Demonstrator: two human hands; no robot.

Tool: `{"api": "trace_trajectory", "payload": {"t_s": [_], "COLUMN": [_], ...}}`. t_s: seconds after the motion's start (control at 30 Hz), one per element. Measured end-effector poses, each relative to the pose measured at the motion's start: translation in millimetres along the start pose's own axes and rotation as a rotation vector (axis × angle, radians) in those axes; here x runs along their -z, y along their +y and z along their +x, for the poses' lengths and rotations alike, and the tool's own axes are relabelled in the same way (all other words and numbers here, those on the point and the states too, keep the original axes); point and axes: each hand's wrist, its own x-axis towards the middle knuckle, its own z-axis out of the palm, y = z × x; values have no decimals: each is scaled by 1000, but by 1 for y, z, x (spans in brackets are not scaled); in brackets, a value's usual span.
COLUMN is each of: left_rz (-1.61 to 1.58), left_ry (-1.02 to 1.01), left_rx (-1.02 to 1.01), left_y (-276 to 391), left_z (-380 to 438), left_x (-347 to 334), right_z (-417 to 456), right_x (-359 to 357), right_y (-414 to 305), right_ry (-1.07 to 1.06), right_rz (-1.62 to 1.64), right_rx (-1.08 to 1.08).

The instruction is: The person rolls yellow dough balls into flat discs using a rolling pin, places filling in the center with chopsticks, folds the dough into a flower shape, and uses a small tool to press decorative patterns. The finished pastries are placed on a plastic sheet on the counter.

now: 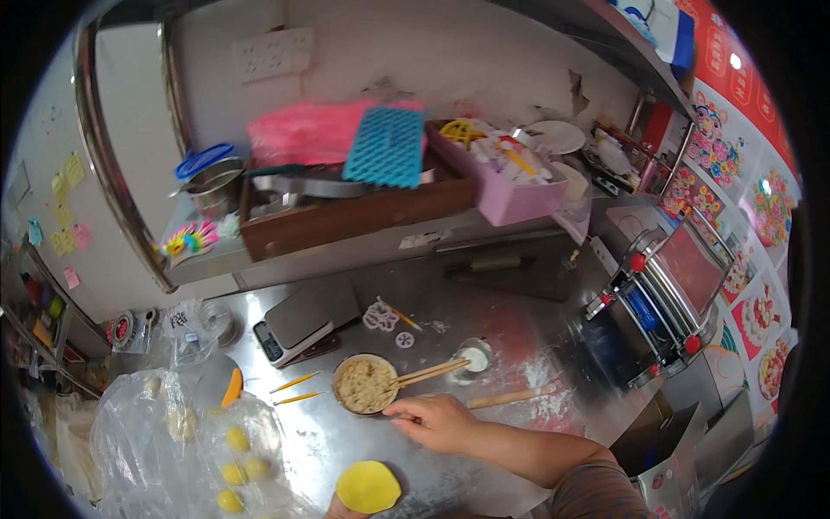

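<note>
My left hand (338, 508), mostly below the picture's edge, holds a flat yellow dough round (368, 486). My right hand (433, 422) is at the lower right rim of a bowl of pale crumbly filling (365, 384); its fingers are bent, and whether they touch the rim I cannot tell. A pair of wooden chopsticks (431, 372) rests with its tips in the filling and its other ends over a small container of white powder (476, 359). Several yellow dough balls (238, 439) lie under clear plastic at the lower left.
Left of the bowl lie two yellow-handled modelling tools (295, 382); a digital scale (298, 323) stands behind. A wooden rolling pin (511, 396) lies among flour at the right, near a dough-rolling machine (661, 298). Above the worktop, a shelf holds a wooden tray (363, 217) and a pink box (519, 198).
</note>
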Motion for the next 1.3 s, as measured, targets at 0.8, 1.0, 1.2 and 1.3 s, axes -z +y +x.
{"api": "trace_trajectory", "payload": {"t_s": [0.8, 1.0, 1.2, 1.3], "left_rz": [-73, -109, -116, -116], "left_ry": [140, 241, 279, 290], "left_rx": [-402, -416, -419, -421], "left_y": [0, 8, 12, 13], "left_z": [31, 37, 40, 42], "left_x": [15, 0, -9, -12], "right_z": [170, 177, 195, 211], "right_x": [345, 353, 367, 362], "right_y": [17, 30, 42, 41], "right_ry": [94, 279, 477, 620], "right_rz": [-797, -485, -100, -220], "right_rx": [-262, -231, -66, -5]}}
